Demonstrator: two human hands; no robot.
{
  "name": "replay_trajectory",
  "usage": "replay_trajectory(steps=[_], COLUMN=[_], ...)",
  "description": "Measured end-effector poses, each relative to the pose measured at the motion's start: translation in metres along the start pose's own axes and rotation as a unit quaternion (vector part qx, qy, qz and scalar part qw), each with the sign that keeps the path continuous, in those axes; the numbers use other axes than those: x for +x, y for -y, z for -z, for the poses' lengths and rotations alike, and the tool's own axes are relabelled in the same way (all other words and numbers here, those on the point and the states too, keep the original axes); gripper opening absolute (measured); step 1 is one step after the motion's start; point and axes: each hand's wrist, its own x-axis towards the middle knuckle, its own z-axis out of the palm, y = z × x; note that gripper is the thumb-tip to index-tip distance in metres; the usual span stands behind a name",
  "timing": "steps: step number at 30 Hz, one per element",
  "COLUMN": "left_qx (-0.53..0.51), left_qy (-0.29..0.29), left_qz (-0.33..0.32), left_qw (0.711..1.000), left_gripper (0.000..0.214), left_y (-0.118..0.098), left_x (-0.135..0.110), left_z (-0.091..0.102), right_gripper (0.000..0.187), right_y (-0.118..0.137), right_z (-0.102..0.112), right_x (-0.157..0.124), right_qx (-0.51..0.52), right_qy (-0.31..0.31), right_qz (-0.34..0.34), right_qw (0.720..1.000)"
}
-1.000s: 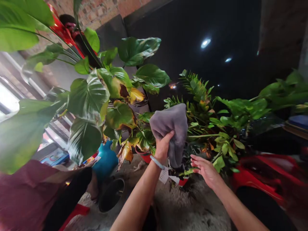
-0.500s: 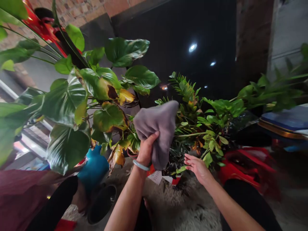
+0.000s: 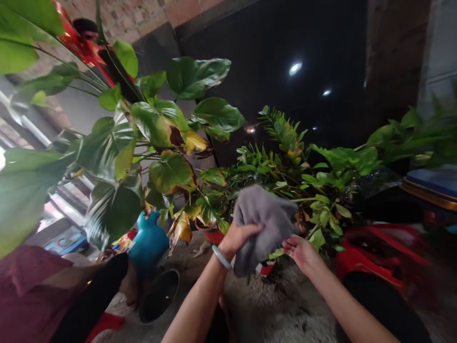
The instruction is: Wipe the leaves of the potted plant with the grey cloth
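Observation:
My left hand [image 3: 244, 236], with a pale bangle on its wrist, is closed on a crumpled grey cloth [image 3: 262, 214], thumb across the front. The cloth hangs in front of the plants at the middle of the view. At its lower right edge is my right hand [image 3: 300, 252], fingers curled in and pinching the cloth's border. Just beyond the cloth are green leafy plants [image 3: 282, 138] and a small red and white pot or box [image 3: 266, 269], partly hidden. To the left, a large-leaved plant [image 3: 171, 171] has yellow and brown patches.
A blue vase-like container [image 3: 148, 243] and a black bucket [image 3: 159, 295] stand at lower left. A co-worker's maroon clothing [image 3: 24, 295] shows beside them. Red plastic bags or containers [image 3: 374, 257] lie at right. Behind is a dark glossy panel [image 3: 267, 62].
The cloth has come down and to the right in my left hand, its shape more bunched. My right hand, apart from it before, has met its edge. The view has shifted slightly left.

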Motion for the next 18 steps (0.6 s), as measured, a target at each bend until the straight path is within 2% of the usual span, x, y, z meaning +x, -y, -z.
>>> replay_trajectory(steps=[2, 3, 4, 6, 8, 10, 12, 15, 18], left_qx=[-0.052, -0.073, -0.086, -0.086, -0.049, 0.015, 0.081, 0.096, 0.018], left_qy=[-0.065, -0.096, -0.119, -0.137, -0.097, -0.022, 0.048, 0.069, -0.009], left_qz=[-0.051, -0.067, -0.076, -0.081, -0.044, 0.016, 0.05, 0.009, -0.062], left_qw=[0.995, 0.99, 0.986, 0.983, 0.993, 1.0, 0.994, 0.993, 0.998], left_gripper=[0.037, 0.035, 0.035, 0.038, 0.043, 0.047, 0.053, 0.059, 0.051], left_y=[-0.021, -0.025, -0.023, -0.006, 0.021, 0.045, 0.052, 0.031, -0.003], left_x=[0.019, 0.028, 0.035, 0.038, 0.027, 0.008, -0.009, -0.013, 0.007], left_z=[-0.006, -0.01, -0.014, -0.019, -0.017, -0.009, 0.001, 0.011, 0.012], right_gripper=[0.013, 0.014, 0.014, 0.011, 0.009, 0.01, 0.009, 0.009, 0.014], right_y=[0.004, 0.006, 0.008, 0.011, 0.012, 0.013, 0.013, 0.014, 0.013], right_z=[-0.006, -0.009, -0.012, -0.015, -0.014, -0.011, -0.008, -0.007, -0.008], right_x=[-0.003, -0.005, -0.007, -0.008, -0.007, -0.004, -0.002, -0.002, -0.003], right_qx=[0.011, 0.02, 0.032, 0.057, 0.07, 0.074, 0.073, 0.092, 0.08], right_qy=[0.004, 0.003, 0.001, -0.013, -0.045, -0.077, -0.089, -0.092, -0.086], right_qz=[-0.021, -0.037, -0.051, -0.073, -0.082, -0.087, -0.086, -0.06, -0.054], right_qw=[1.0, 0.999, 0.998, 0.996, 0.993, 0.99, 0.99, 0.99, 0.992])
